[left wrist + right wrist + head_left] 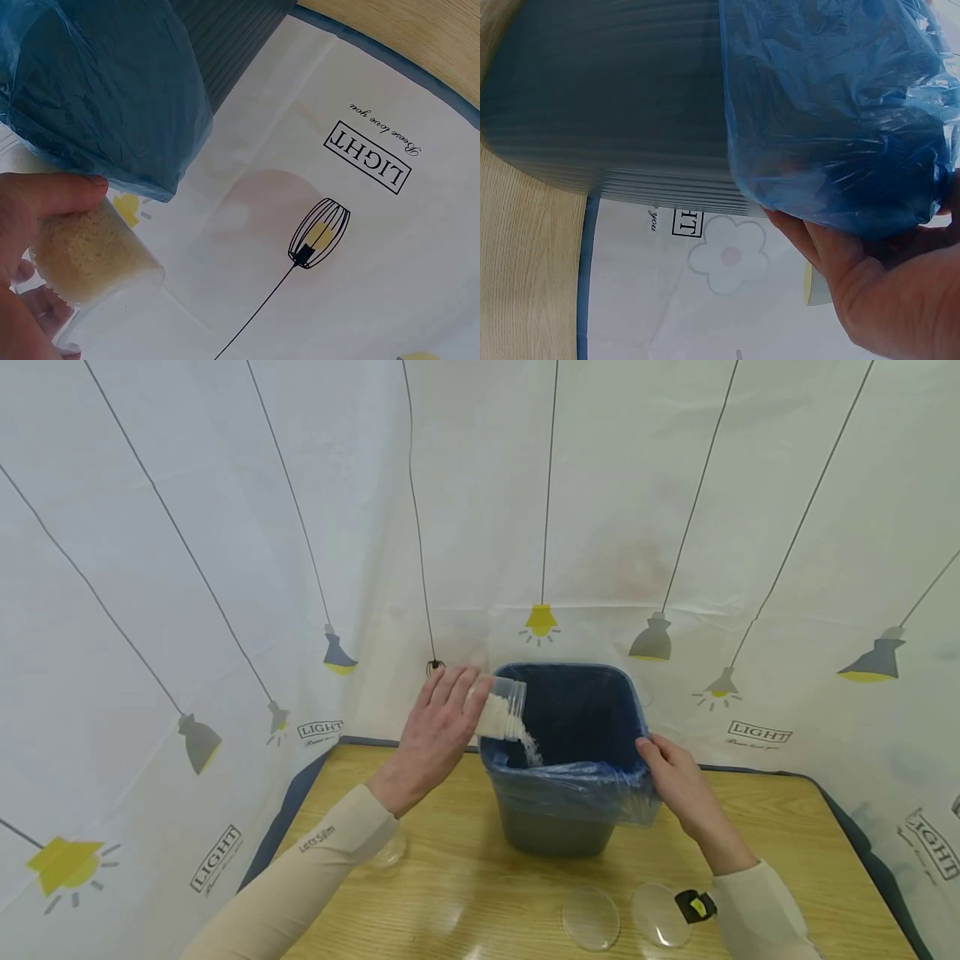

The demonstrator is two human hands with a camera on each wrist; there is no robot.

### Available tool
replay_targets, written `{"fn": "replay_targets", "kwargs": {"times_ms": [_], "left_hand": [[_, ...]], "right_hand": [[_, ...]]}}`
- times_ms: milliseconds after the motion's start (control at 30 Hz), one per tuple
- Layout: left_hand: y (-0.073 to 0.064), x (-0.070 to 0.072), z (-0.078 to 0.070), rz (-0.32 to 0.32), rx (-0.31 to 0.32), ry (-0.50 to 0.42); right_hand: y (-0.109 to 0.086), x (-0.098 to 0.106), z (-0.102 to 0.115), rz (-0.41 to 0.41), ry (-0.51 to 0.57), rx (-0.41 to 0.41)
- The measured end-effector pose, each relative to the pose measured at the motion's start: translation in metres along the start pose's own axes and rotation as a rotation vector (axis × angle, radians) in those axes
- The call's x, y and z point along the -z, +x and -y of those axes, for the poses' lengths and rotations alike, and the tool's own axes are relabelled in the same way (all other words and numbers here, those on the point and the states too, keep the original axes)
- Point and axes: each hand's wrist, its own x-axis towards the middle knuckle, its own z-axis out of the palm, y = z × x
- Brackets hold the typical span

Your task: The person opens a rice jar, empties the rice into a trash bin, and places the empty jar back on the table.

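My left hand (438,722) grips a clear plastic jar (504,708), tipped on its side above the left rim of a dark blue-grey bin (555,835). Pale grains that look like rice (94,251) fill part of the jar, and a stream of them falls from its mouth into the bin. A thin blue plastic bag (585,781) lines the bin and hangs over its front edge. On the right side, my right hand (686,785) holds the bin's rim together with the bag, thumb on top and fingers underneath. Inside, the bin's bottom is hidden.
Two clear round lids (591,918) (662,914) lie on the wooden table (465,893) in front of the bin. Another clear round thing (388,850) sits partly behind the left sleeve. White sheeting (480,527) printed with lamps rises behind and beside the table.
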Motion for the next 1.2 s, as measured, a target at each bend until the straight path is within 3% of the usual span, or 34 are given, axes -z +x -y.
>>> {"fn": "replay_targets", "kwargs": {"times_ms": [467, 1200], "left_hand": [[0.0037, 0.0017, -0.0009, -0.009, -0.04, 0.029], [0.0016, 0.0027, -0.0008, 0.018, -0.003, 0.001]], "right_hand": [[-0.0015, -0.0003, 0.0011, 0.004, 0.011, 0.005], [-0.0015, -0.0001, 0.0028, 0.001, -0.001, -0.001]]}}
